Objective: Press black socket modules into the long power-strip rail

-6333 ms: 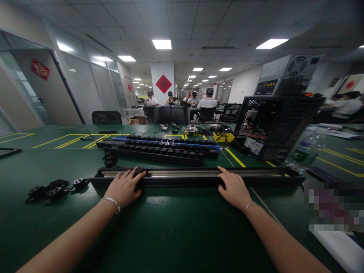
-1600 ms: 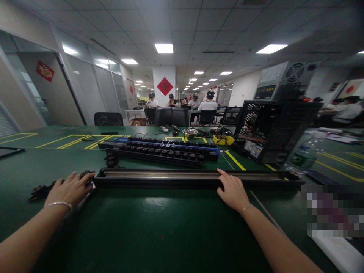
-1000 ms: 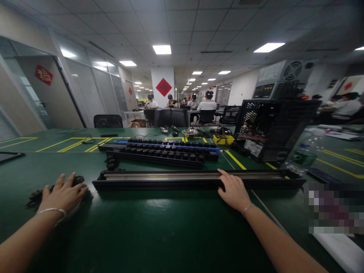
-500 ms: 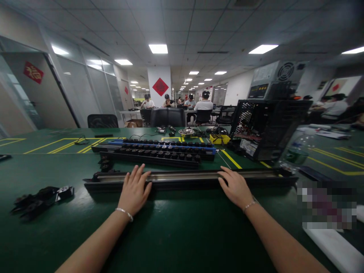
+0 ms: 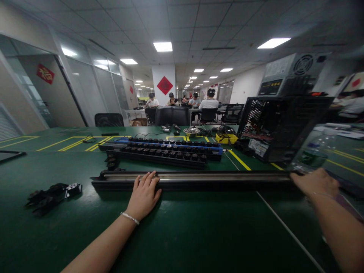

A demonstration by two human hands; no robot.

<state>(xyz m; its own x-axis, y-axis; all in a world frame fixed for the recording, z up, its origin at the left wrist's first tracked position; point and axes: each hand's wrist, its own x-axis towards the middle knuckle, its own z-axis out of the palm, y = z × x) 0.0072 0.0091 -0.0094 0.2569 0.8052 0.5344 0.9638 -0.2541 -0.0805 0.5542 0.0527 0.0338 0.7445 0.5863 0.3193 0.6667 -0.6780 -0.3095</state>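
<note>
A long black rail (image 5: 199,180) with a silvery top groove lies across the green table (image 5: 184,235) in front of me. My left hand (image 5: 143,195) rests flat on the rail's near edge left of its middle, fingers stretched out, nothing in it. My right hand (image 5: 315,182) is at the rail's right end, back of the hand toward me, fingers hidden. A small pile of black clips (image 5: 52,192) lies on the table at the left, apart from both hands.
Two more rails filled with black knobs (image 5: 162,151) lie behind. An open computer case (image 5: 281,125) stands at the right, a plastic bottle (image 5: 311,149) beside it. A metal bowl (image 5: 191,131) and a yellow tray (image 5: 226,138) sit further back. People sit at distant desks.
My left hand left the clip pile at the left and came to rest on the rail. My right hand slid from the rail's middle to its right end.
</note>
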